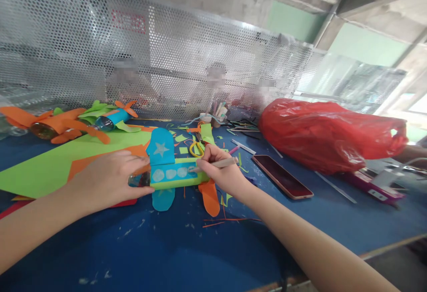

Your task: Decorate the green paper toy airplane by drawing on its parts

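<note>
A toy plane [180, 183] made from a plastic bottle wrapped in light green paper lies on its side on the blue table. It has blue wings with a pale star, an orange tail piece [210, 197] and a blue strip with several whitish round spots. My left hand [106, 178] is closed around the bottle's bare end at the left. In my right hand [220, 169] I grip a pale marker [225, 163], its tip against the right part of the blue strip. Yellow-handled scissors [196, 149] lie just behind my right hand, among paper scraps.
Green sheets [43, 163] and orange paper lie left, with finished-looking orange [60, 123] and blue bottle planes behind. A phone [283, 176] and red plastic bag [320, 136] are at right. Behind a cup of markers [218, 114] stands a perforated metal screen [196, 38], with people beyond.
</note>
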`<control>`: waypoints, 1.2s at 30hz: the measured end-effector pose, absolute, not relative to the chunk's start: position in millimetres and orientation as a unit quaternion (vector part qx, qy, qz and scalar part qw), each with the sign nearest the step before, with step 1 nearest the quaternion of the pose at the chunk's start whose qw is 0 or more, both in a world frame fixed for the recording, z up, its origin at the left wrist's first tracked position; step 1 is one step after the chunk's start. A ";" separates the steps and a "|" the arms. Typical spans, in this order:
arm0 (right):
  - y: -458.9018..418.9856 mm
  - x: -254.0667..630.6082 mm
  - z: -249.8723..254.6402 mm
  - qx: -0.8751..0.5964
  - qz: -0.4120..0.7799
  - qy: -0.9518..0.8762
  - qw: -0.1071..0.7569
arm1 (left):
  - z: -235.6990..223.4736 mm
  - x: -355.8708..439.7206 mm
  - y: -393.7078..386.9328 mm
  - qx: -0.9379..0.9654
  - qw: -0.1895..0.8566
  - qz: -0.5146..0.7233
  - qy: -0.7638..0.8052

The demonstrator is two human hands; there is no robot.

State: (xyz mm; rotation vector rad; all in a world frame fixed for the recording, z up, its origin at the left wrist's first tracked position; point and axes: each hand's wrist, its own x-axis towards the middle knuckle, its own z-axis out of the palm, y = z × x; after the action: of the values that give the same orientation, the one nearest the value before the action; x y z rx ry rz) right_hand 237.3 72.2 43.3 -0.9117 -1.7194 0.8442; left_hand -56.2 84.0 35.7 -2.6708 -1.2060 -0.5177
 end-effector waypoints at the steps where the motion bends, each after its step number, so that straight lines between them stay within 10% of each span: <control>1: 72.0 237.3 43.3 -0.374 0.350 -0.706 0.489 | 35.5 -56.2 84.1 -0.895 0.083 -0.174 -0.403; 36: 72.1 238.1 46.7 -0.378 0.316 -0.716 0.494 | 38.1 -54.0 81.6 -0.896 0.093 -0.166 -0.401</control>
State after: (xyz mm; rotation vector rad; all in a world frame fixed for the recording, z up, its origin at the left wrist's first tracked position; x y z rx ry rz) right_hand 238.1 72.1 46.7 -0.9176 -1.7361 0.7666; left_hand -54.0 81.6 38.1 -2.6596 -1.1895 -0.4922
